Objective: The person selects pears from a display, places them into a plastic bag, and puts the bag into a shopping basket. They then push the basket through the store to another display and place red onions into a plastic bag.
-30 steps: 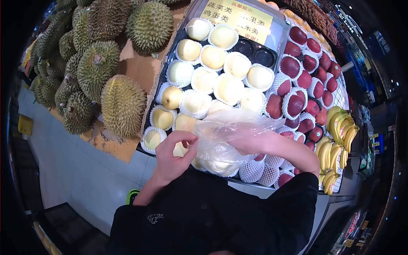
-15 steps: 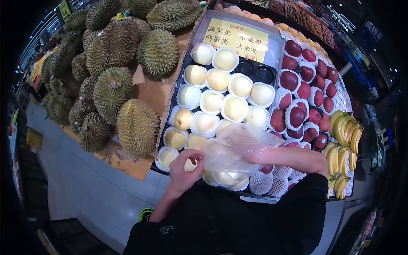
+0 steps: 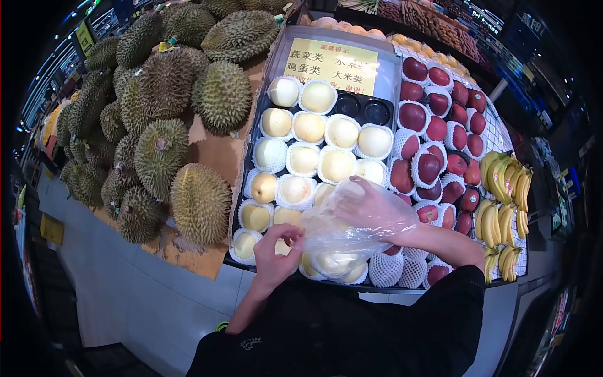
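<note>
My left hand (image 3: 278, 254) is closed in a pinch on the left edge of a clear plastic bag (image 3: 339, 242). My right hand (image 3: 364, 204) is inside the bag, its back upward and the thin film wrinkled around it and the wrist. Film blurs its fingers, so I cannot make out whether they are closed. Under the bag lie pale yellow round fruits that look like pears (image 3: 337, 165), in white foam nets in a black tray. Some show through the film near the tray's front edge.
Red apples (image 3: 412, 117) in foam nets fill the section to the right, with bananas (image 3: 502, 182) beyond. Durians (image 3: 201, 204) are piled on cardboard at left. A yellow sign (image 3: 333, 66) stands behind the pears, near two bare black tray cups (image 3: 361, 108).
My right hand has shifted up and left inside the bag and shows more plainly through the film. My left hand keeps its pinch. The view has turned slightly.
</note>
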`<state>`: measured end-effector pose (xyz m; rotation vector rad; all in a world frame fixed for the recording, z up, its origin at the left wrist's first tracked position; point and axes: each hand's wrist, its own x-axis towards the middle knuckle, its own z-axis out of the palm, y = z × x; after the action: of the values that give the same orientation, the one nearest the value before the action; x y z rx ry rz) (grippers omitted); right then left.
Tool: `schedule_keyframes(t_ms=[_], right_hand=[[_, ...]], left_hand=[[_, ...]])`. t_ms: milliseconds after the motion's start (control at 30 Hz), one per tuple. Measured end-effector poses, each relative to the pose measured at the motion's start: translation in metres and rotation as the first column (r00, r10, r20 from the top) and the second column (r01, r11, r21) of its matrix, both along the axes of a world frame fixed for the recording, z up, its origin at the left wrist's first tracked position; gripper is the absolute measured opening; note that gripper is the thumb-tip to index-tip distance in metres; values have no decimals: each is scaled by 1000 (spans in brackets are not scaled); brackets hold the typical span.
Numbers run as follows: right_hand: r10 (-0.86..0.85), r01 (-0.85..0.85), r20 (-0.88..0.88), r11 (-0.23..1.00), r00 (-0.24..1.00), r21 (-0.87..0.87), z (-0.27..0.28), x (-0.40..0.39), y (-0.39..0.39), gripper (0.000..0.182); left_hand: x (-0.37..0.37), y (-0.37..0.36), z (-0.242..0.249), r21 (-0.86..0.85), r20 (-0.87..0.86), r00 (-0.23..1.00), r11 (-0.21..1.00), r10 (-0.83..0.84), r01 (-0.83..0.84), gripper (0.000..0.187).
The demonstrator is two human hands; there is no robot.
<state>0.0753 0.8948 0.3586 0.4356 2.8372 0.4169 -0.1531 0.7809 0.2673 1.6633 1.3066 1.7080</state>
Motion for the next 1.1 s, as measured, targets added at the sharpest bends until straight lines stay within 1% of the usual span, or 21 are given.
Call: schedule_keyframes(t_ms=[67, 100, 133, 167, 200, 233, 300, 333, 467, 533, 567, 600, 633, 667, 700, 767, 867, 900, 967, 1033, 1100], right_hand=[[132, -109, -147, 982, 980, 153, 16, 6, 2, 58], [129, -108, -147, 984, 981, 142, 23, 7, 2, 58], [-47, -34, -347, 974, 937, -222, 29, 9, 2, 67], [-280, -30, -454, 825, 846, -564, 30, 10, 4, 76], [-384, 43, -444, 793, 810, -608, 20, 4, 6, 89], [-396, 47, -435, 781, 809, -623, 19, 4, 9, 89], [-520, -174, -447, 490, 728, -854, 29, 2, 15, 88], [-554, -212, -424, 406, 717, -889, 31, 0, 14, 90], [-495, -381, -571, 436, 655, -815, 29, -7, 20, 88], [-508, -191, -625, 665, 593, -722, 32, -10, 25, 95], [-505, -194, -629, 668, 591, -719, 31, -10, 28, 95], [-662, -348, -529, 399, 531, -849, 29, -9, 33, 90], [-778, -495, -376, 98, 502, -863, 26, -8, 38, 85], [-786, -588, -337, -41, 519, -808, 18, -8, 43, 84], [-781, -585, -338, -42, 524, -810, 12, -6, 47, 84], [-823, -679, -107, -379, 558, -629, 4, -4, 54, 83], [-828, -746, -100, -437, 552, -503, 1, -6, 58, 87], [-846, -767, -69, -442, 529, -464, 4, -8, 57, 89], [-856, -750, -91, -389, 509, -534, 9, -14, 54, 87], [-866, -730, -108, -337, 488, -595, 11, -23, 48, 86], [-861, -712, -96, -345, 500, -612, 11, -34, 41, 70]], left_hand=[[2, 2, 1, 11, -12, 1000, 1000, 27, -27, 26], [4, 2, 4, 47, 15, 999, 998, 39, -40, 33], [5, 1, 7, 80, 41, 998, 995, 50, -53, 40], [5, 1, 12, 67, 41, 998, 997, 47, -50, 40], [5, 0, 17, 114, 88, 996, 993, 20, -30, 43], [6, 0, 22, 159, 134, 991, 987, -9, -12, 47], [6, 4, 28, 171, 97, 995, 985, 7, -23, 50], [8, 5, 31, 186, 124, 992, 981, 31, -54, 51], [2, 7, 41, 320, 124, 989, 940, 84, -121, 56], [-1, 6, 46, 404, 114, 985, 900, 130, -165, 57], [-2, 6, 46, 408, 112, 985, 898, 130, -165, 57], [-3, 7, 47, 371, 107, 981, 909, 163, -191, 57], [-3, 9, 47, 335, 104, 975, 916, 197, -221, 57], [-3, 12, 46, 340, 108, 974, 913, 201, -227, 57], [-3, 16, 44, 277, 113, 976, 938, 186, -211, 56], [-5, 24, 39, 216, 118, 978, 957, 172, -195, 54], [-14, 36, 33, -51, -169, 938, 947, 304, -316, 48], [-18, 37, 35, -44, -168, 937, 947, 306, -317, 48], [-23, 39, 43, 76, -381, 872, 950, 307, -302, 47], [-20, 34, 59, 163, -344, 883, 946, 320, -280, 45], [-14, 31, 75, 242, -308, 892, 934, 331, -263, 44]])
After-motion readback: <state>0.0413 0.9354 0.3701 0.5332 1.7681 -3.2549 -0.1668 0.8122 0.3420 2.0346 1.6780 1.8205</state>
